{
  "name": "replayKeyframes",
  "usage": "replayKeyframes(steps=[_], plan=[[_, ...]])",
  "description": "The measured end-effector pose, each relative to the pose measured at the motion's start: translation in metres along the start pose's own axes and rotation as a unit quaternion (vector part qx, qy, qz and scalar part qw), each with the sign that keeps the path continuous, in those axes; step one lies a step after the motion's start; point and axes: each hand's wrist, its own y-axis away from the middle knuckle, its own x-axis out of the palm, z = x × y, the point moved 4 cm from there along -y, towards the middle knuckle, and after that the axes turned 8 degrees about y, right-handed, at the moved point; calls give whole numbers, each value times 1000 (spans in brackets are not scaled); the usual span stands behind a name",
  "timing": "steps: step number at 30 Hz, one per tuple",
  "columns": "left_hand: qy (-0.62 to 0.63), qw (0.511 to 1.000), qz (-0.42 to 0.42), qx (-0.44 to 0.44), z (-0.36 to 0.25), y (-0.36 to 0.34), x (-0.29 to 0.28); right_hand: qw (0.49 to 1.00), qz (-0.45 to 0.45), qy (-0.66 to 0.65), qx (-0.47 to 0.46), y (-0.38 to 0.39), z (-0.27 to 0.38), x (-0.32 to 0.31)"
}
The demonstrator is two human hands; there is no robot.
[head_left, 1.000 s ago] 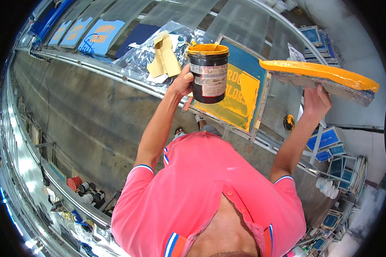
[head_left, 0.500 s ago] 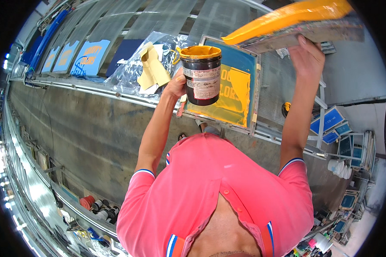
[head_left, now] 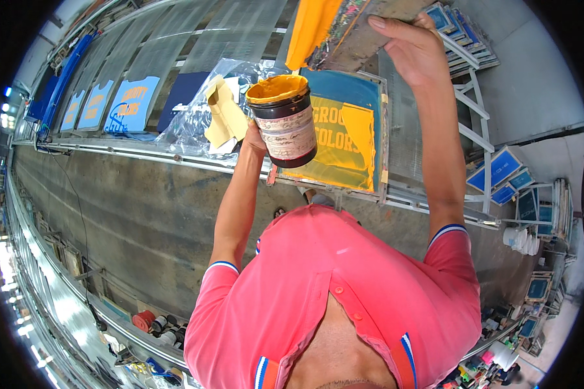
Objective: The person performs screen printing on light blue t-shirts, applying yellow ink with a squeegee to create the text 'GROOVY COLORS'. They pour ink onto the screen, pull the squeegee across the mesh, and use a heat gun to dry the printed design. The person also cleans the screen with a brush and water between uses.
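gripping a dark ink jar (head_left: 284, 123), left-hand fingers (head_left: 254, 137) curl shut.

The jar (head_left: 284, 123) is dark brown with a pale printed label and an orange-yellow rim. The squeegee (head_left: 315, 26) is coated in orange-yellow ink. The screen (head_left: 347, 139) is teal with a yellow patch. The shirt (head_left: 331, 292) is coral pink with blue-and-white trim. The garments (head_left: 131, 104) are light blue with orange print.
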Motion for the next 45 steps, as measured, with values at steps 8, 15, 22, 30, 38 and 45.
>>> replayKeyframes(steps=[8,15,22,30,38,45], plan=[[31,999,35,-7,0,-11,7,1000,5,9,7,-2,2,14],[29,999,36,-16,0,-9,10,999,-28,11,13,2,3,16],[24,999,36,-26,3,-13,12,998,-52,41,24,9,9,10],[-4,998,39,-52,-3,-23,21,999,3,31,-6,13,2,-36],[-96,991,71,-52,-13,-33,49,996,41,50,59,13,1,-40],[-137,987,88,0,-26,-34,65,990,17,130,44,13,-8,-41]])
